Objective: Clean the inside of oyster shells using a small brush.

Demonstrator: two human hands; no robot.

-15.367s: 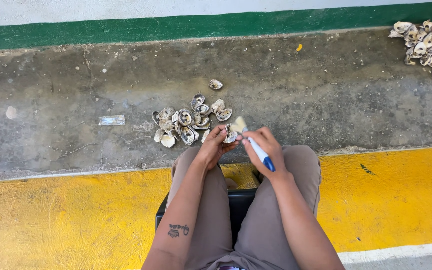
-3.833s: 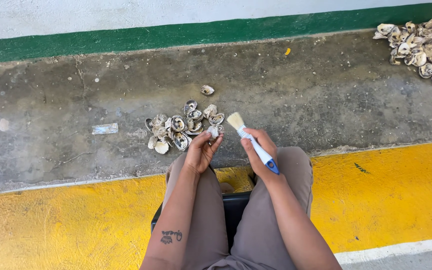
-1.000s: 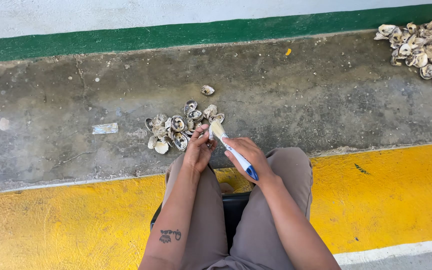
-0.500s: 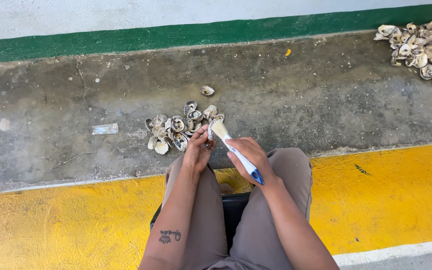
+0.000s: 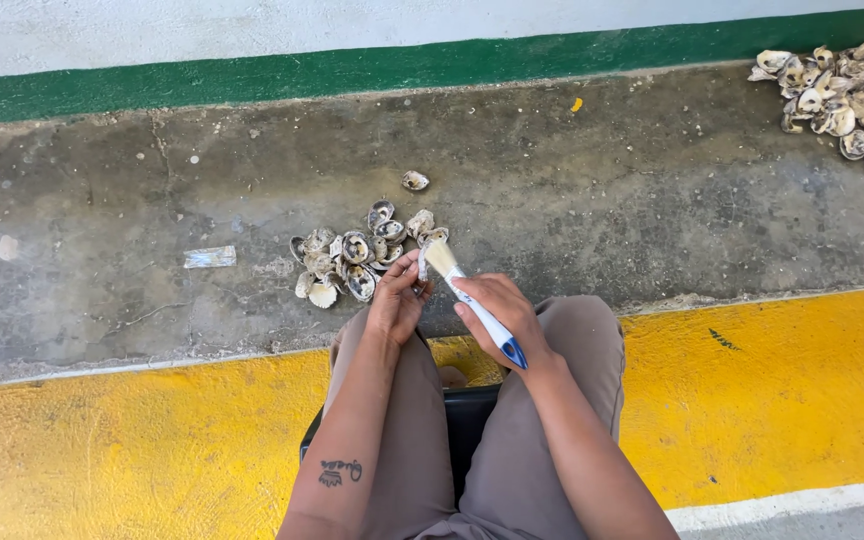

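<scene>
My left hand point(image 5: 395, 303) grips a small shell point(image 5: 422, 266) above my knees. My right hand point(image 5: 497, 312) holds a paintbrush point(image 5: 467, 297) with a white and blue handle; its pale bristles rest against the shell. Just beyond my hands, a small pile of shells point(image 5: 357, 257) lies on the grey concrete, with one single shell point(image 5: 414, 180) a little farther off.
A larger heap of shells point(image 5: 847, 92) lies at the far right by the green wall stripe point(image 5: 252, 75). A flattened clear wrapper point(image 5: 210, 257) lies left of the small pile. A yellow painted band point(image 5: 772, 390) runs under my legs, and I sit on a dark seat point(image 5: 467, 420).
Four seconds ago the brush was lifted off the shell. Since one second ago it stays against the shell, shifting only slightly in small strokes.
</scene>
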